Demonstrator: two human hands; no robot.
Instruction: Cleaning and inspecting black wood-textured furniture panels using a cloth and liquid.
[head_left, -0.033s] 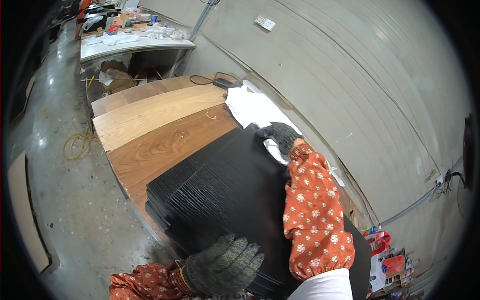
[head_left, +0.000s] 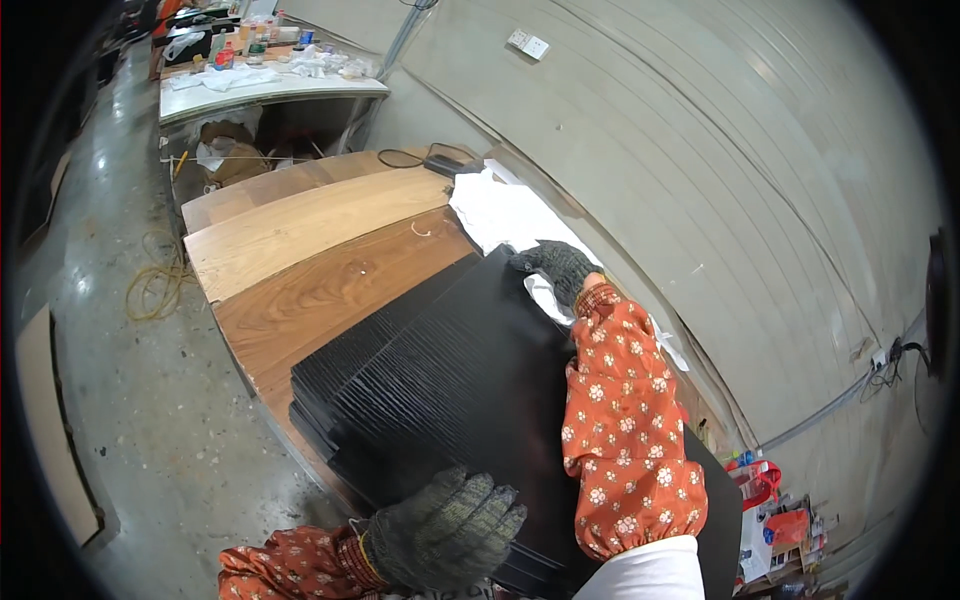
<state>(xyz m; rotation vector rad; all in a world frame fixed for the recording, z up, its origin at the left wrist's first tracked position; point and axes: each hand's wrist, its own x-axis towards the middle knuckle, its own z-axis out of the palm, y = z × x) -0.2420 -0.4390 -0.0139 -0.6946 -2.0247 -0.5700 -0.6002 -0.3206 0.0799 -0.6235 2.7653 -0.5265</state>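
Both hands gloved in grey knit. Left hand (head_left: 445,530) curled over near edge of top black ribbed panel (head_left: 450,380), fingers wrapped and gripping. Right hand (head_left: 555,268) clamped on the panel's far corner, fingers folded over the edge. Panel lies on a stack of like black panels (head_left: 320,385), atop brown wooden boards (head_left: 300,290). White sheets (head_left: 495,210) just beyond right hand.

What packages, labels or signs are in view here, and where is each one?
White wall plate: upper wall, small pale rectangle.
Red and orange packages: lower right on the floor by the wall, bright bags and boxes.
Bottles and packets: far white table at upper left, mixed colours, too small to tell.
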